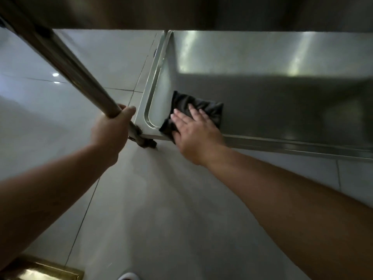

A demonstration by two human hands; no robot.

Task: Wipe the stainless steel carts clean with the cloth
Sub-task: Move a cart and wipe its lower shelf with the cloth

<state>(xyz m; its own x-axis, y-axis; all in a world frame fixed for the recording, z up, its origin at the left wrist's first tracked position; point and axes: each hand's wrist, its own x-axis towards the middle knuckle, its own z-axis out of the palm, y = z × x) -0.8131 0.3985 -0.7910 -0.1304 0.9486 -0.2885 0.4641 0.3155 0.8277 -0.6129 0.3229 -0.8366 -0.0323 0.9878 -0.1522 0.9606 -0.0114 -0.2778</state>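
The lower shelf [272,93] of a stainless steel cart fills the upper right of the head view, with a raised rim along its left and near edges. A dark folded cloth [203,109] lies on the shelf at its near left corner. My right hand [193,132] presses flat on the cloth, fingers spread. My left hand [110,131] is wrapped around the cart's upright steel post [66,65], just above the corner. A dark caster [146,142] shows under that corner.
Pale glossy floor tiles [141,199] spread below and to the left. The underside of an upper shelf [181,11] hangs dark across the top. A brass-coloured object [40,269] sits at the bottom left corner. A white shoe tip [129,276] shows at the bottom edge.
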